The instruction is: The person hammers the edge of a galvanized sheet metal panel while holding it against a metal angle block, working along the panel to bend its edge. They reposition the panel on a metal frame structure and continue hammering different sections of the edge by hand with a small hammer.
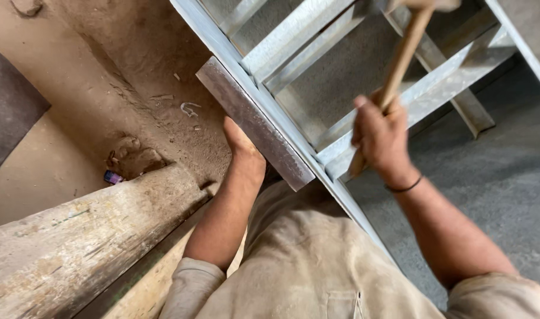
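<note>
The right hand [381, 139] is closed around the wooden handle of a hammer [400, 65], raised above the work; the head sits at the top edge of the view and is mostly cut off, so its face cannot be read. The left hand [241, 145] presses flat against the outer side of a flat metal bar [255, 124], fingers hidden behind it, so whether they curl round the strip I cannot tell. The bar lies along the long rail of a grey steel frame [317, 65], touching it along its length, with its near end just past the left wrist.

To do this step well, the bar should stay hard against the rail so a blow does not make it skip sideways, and the left hand looks best kept low and at the near end, well away from where the hammer would land. A short, square stroke seems wiser than a wide swing, since the handle already crosses over the frame's cross-members.

Room is tight. The frame's rungs and diagonal braces stand close under the hammer, and their thin edges look sharp. To the left, a heavy weathered timber beam [80, 242] runs close beside the left forearm and limits the elbow. Beyond it lies the dusty earthen floor [104, 88] with a small bent metal hook [189, 108] and a little purple scrap [112, 176]. On the right, the grey concrete floor [494, 171] gives the swinging arm more space.
</note>
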